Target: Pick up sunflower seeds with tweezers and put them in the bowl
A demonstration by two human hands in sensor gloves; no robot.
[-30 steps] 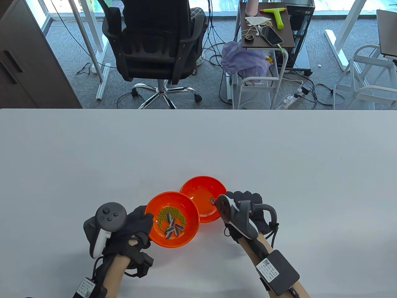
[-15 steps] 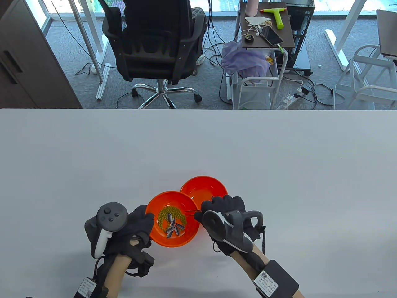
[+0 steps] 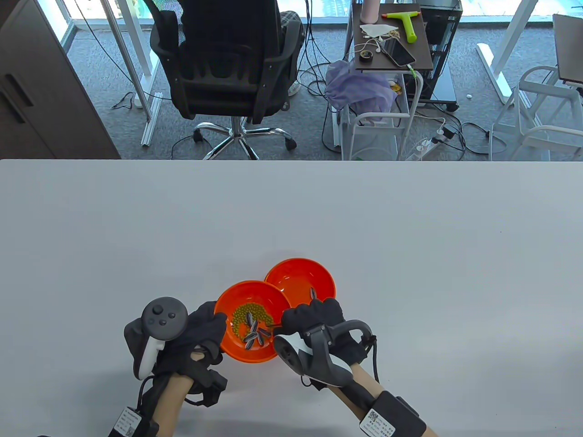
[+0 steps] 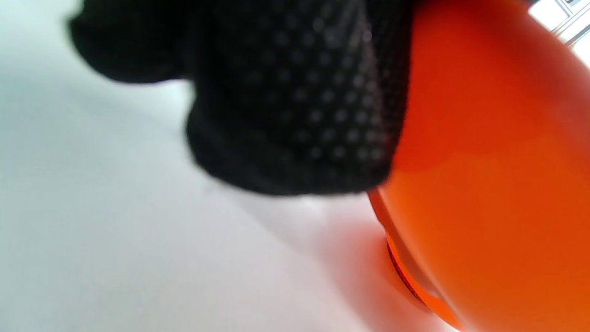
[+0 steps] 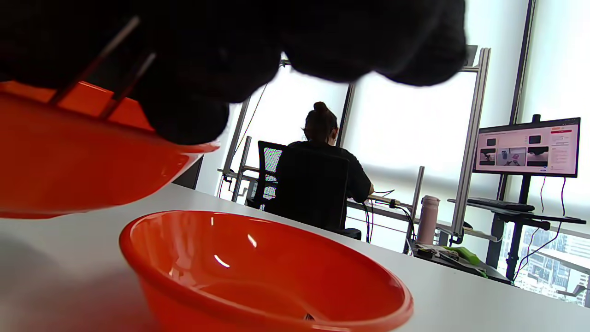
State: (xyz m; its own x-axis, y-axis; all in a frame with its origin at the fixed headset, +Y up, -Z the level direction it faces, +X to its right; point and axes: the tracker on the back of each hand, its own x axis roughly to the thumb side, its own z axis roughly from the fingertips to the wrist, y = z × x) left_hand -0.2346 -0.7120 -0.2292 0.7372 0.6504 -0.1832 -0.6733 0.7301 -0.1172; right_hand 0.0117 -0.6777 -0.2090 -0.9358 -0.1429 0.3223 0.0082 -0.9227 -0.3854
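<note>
An orange bowl (image 3: pixel 237 296) holds green beans (image 3: pixel 241 314) and several striped sunflower seeds (image 3: pixel 256 336). My left hand (image 3: pixel 217 321) grips its left rim; in the left wrist view my gloved fingers (image 4: pixel 295 92) lie against the bowl's outer wall (image 4: pixel 484 184). A second orange bowl (image 3: pixel 296 275) touches it at the back right and holds one seed (image 3: pixel 313 292). My right hand (image 3: pixel 291 321) pinches thin metal tweezers (image 3: pixel 274 325), whose tips reach into the bean bowl just right of the seeds. The right wrist view shows the tweezer arms (image 5: pixel 92 64) over that bowl (image 5: pixel 69 161) and the second bowl (image 5: pixel 258 276).
The white table (image 3: pixel 410 236) stretches wide around both bowls. Beyond its far edge stand an office chair (image 3: pixel 227 68) and a cart (image 3: pixel 391 54) on the floor.
My right hand moved left and toward me, from over the second bowl to the bean bowl. One seed now lies in the second bowl. My left hand has stayed put.
</note>
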